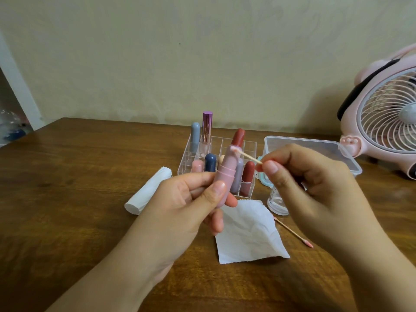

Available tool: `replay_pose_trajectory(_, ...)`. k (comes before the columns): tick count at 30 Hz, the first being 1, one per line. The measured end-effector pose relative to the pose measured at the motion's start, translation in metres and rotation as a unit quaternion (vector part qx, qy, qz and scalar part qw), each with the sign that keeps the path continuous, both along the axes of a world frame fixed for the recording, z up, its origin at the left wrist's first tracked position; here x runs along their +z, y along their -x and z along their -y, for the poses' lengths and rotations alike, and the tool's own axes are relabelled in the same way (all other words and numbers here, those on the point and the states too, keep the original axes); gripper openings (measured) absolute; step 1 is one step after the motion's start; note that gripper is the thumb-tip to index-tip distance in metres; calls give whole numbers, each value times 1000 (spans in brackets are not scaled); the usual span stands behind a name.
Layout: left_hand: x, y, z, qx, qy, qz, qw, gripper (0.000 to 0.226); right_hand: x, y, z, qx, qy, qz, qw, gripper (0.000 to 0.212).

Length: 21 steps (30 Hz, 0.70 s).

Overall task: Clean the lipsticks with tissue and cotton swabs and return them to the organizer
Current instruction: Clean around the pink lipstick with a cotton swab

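Note:
My left hand (pixel 191 203) grips an uncapped pink lipstick (pixel 226 172), held upright and tilted a little right. My right hand (pixel 310 185) pinches a cotton swab (pixel 247 156) between thumb and fingertips; its pink-stained tip touches the top of the lipstick. Behind stands the clear organizer (pixel 225 143) with several capped lipsticks in grey, purple, navy, pink and red. A flat tissue sheet (pixel 249 235) lies on the table below my hands. A used swab (pixel 292 231) with a pink tip lies to the right of the sheet.
A rolled white tissue (pixel 147 191) lies left of the organizer. A clear lidded plastic box (pixel 315 145) and a small clear jar (pixel 278 203) sit behind my right hand. A pink fan (pixel 387 113) stands at the far right on the wooden table (pixel 78 176).

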<state>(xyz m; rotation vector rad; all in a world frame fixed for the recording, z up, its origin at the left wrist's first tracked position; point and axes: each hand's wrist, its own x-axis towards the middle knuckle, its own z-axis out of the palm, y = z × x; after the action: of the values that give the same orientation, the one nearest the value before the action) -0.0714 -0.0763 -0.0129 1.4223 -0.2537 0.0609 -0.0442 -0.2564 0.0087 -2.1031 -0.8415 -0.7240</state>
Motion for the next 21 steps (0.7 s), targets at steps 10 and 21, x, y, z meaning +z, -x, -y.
replay_pose_trajectory(10,-4,-2,-2,-36,-6,-2,999,26,0,0,0,14,-4,-9,1000,19)
replay_pose_trajectory(21,-5,-1,-2,-91,52,-40,994,40,1,0,1,20,-2,-9,1000,18)
